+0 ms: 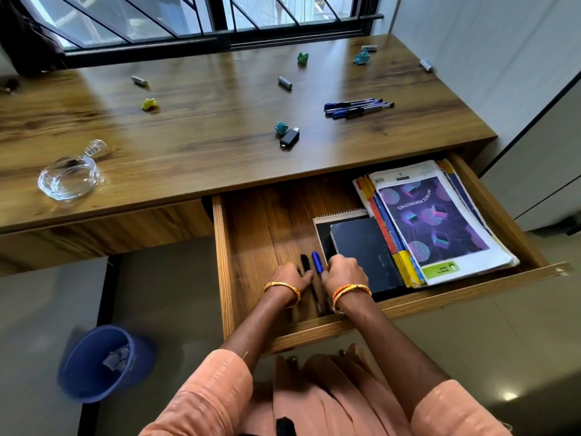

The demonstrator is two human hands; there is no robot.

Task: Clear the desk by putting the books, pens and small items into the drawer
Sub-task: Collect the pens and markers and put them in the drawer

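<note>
Both forearms reach forward from the bottom of the frame into the open drawer (408, 305) at lower centre, wrists bent down and knuckles up. The left hand (290, 276) is curled around a black pen (306, 264), whose tip pokes out past the fingers. The right hand (344, 270), just beside it, is closed in a fist around a blue pen (317, 262). Both pens lie close together near the drawer floor. To the right inside the drawer sit a dark notebook (366, 250) on a spiral pad (341, 214), and a stack of books (440, 221). On the desk (204, 121) in the upper half, a bundle of pens (358, 107) lies at right, with batteries (284, 82), crumpled paper balls (149, 104) and a black USB stick (289, 138) scattered around.
</note>
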